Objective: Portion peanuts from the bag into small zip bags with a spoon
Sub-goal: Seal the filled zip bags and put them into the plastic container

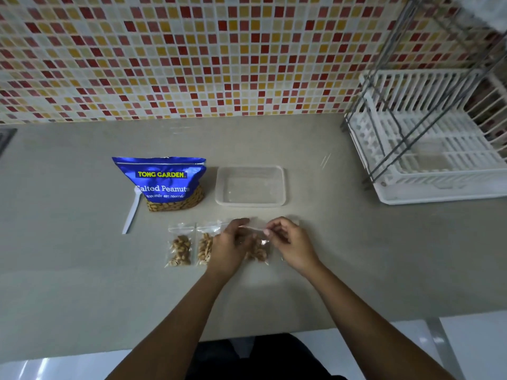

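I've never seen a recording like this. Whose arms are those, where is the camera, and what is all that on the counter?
There is no machine here. The arms belong to a person, and the single picture comes from a camera worn on their head, looking forward and down. The left hand and right hand both pinch the top of the third zip bag, which has peanuts inside, seemingly to press it closed. Left of it on the grey counter lie the first filled zip bag and the second filled zip bag. Behind them stands the blue peanut bag, with a white spoon at its left edge and a clear plastic tub to its right. A white dish rack sits far right.
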`<state>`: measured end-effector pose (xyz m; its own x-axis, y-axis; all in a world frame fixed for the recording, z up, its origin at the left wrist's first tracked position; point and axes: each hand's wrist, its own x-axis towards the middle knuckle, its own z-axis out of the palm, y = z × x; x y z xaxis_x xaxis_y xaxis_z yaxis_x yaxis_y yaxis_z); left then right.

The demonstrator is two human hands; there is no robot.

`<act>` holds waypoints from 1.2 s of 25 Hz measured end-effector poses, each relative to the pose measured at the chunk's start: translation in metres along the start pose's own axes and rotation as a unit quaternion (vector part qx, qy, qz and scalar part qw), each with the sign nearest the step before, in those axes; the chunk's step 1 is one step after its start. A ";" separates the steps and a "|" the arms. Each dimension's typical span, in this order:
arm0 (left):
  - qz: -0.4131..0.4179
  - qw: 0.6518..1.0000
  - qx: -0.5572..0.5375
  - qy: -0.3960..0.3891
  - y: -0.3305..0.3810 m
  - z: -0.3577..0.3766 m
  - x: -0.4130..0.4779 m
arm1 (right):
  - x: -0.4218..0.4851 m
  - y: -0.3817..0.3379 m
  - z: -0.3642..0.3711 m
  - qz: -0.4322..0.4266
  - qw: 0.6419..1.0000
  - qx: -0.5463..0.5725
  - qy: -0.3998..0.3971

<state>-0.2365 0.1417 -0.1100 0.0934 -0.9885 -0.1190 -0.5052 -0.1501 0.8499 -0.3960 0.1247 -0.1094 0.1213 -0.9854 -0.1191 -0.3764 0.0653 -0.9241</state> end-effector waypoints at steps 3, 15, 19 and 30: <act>-0.019 0.990 -0.138 -0.024 0.023 -0.017 0.004 | -0.006 -0.024 -0.004 0.037 0.984 0.158 0.076; 0.104 0.982 -0.134 -0.079 0.113 -0.078 0.022 | -0.001 -0.121 -0.028 -0.026 0.969 0.215 0.122; 0.157 0.984 -0.053 -0.058 0.122 -0.080 0.025 | -0.001 -0.125 -0.029 -0.044 0.971 0.189 0.141; 0.168 0.985 -0.004 -0.039 0.124 -0.080 0.035 | 0.002 -0.133 -0.046 -0.105 0.973 0.009 0.205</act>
<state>-0.2272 0.0903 0.0328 -0.1438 -0.9808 0.1318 -0.4900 0.1863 0.8516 -0.3882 0.1067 0.0296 -0.1847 -0.9570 0.2237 -0.3659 -0.1443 -0.9194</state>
